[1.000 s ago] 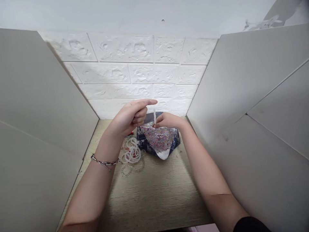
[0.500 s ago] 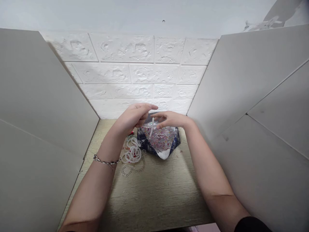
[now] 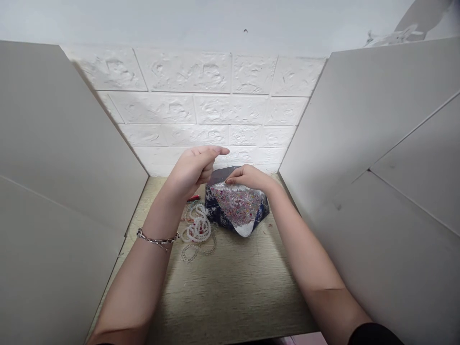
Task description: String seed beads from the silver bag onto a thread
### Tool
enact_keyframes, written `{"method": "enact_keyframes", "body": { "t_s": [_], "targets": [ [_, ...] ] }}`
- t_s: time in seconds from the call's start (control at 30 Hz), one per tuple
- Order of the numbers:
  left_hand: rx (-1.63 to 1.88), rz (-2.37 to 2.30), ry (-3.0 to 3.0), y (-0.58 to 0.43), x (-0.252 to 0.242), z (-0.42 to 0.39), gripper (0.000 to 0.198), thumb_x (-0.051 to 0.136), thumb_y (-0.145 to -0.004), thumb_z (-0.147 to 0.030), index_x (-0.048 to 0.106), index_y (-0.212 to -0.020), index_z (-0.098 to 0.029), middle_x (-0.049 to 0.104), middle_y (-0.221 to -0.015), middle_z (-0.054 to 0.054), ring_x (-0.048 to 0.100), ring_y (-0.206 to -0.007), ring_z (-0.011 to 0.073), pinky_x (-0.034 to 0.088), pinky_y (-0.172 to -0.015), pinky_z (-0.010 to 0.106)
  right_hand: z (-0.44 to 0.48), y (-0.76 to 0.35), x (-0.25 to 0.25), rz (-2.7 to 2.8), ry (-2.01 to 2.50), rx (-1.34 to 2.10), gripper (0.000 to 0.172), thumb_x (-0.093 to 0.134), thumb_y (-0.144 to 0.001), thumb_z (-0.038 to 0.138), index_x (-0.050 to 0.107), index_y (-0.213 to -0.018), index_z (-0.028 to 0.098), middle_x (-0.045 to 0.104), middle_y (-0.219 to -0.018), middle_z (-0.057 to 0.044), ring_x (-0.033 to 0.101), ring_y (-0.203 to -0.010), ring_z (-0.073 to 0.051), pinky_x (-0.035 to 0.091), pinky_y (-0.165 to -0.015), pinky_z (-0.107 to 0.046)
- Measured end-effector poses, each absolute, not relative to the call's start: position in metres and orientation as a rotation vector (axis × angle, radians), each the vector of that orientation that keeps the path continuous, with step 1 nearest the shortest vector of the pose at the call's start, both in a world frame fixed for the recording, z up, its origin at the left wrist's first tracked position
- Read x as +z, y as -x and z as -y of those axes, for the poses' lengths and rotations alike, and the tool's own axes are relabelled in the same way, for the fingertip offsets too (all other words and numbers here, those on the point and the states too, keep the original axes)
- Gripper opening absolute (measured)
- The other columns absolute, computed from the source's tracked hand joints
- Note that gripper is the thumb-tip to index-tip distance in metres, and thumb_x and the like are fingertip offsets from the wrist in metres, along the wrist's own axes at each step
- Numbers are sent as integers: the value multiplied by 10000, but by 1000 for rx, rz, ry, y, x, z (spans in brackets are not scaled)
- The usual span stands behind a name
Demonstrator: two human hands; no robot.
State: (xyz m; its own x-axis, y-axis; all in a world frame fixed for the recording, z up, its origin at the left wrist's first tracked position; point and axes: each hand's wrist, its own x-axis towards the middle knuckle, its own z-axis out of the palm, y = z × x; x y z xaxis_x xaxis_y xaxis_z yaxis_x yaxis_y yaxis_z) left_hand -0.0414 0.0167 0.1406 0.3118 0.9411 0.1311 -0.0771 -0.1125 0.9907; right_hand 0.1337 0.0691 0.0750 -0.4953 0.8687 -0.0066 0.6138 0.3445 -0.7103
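My left hand (image 3: pixel 196 167) is raised at the back of the table, its index finger pointing right and the thumb pressed against it on a thin thread (image 3: pixel 226 163), barely visible. Lower and to the right, the thumb and fingers of my right hand (image 3: pixel 247 177) pinch together at the thread's lower part. No white bead strand shows below them now. Under my right hand sits an open bag (image 3: pixel 212 211), dark blue and patterned, with many small pink and multicoloured beads (image 3: pixel 239 206) on a whitish lining. Left of it lies a heap of white bead strings (image 3: pixel 199 230).
A clear bead loop (image 3: pixel 189 253) lies in front of the heap, and a small red object (image 3: pixel 194 197) behind it. Grey panels (image 3: pixel 64 143) (image 3: pixel 377 120) stand close on both sides. A white brick-patterned wall (image 3: pixel 212 108) closes the back of the wooden table (image 3: pixel 230 292).
My left hand has risen slightly and moved left. My right hand's fingers, loosely apart before, have come together in a pinch. The short white bead strand hanging between the hands is no longer visible.
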Motion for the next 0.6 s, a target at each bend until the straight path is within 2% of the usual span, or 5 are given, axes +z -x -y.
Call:
{"method": "enact_keyframes", "body": {
  "t_s": [0.17, 0.43, 0.6],
  "targets": [
    [1219, -752, -1309, 47, 149, -12, 121, 511, -761, -229, 601, -809, -163, 139, -448, -90, 125, -348, 24, 132, -323, 143, -73, -134, 65, 2318, 1415, 920, 250, 537, -693, 269, 703, -864, 192, 675, -822, -1, 537, -692, -108, 373, -629, -225],
    [1392, -706, -1237, 56, 165, 4, 108, 511, -780, -260, 604, -777, -206, 122, -420, -85, 113, -333, 29, 132, -312, 161, -76, -133, 60, 2356, 1473, 840, 240, 551, -672, 280, 706, -834, 194, 678, -817, 1, 553, -696, -117, 369, -601, -223],
    [1220, -812, -1345, 60, 162, -2, 125, 510, -761, -226, 576, -671, -171, 180, -437, -79, 176, -338, 16, 149, -318, 139, -73, -134, 68, 2363, 1418, 825, 291, 509, -725, 358, 694, -873, 189, 669, -818, -4, 536, -665, -118, 369, -598, -237]
  ]
}}
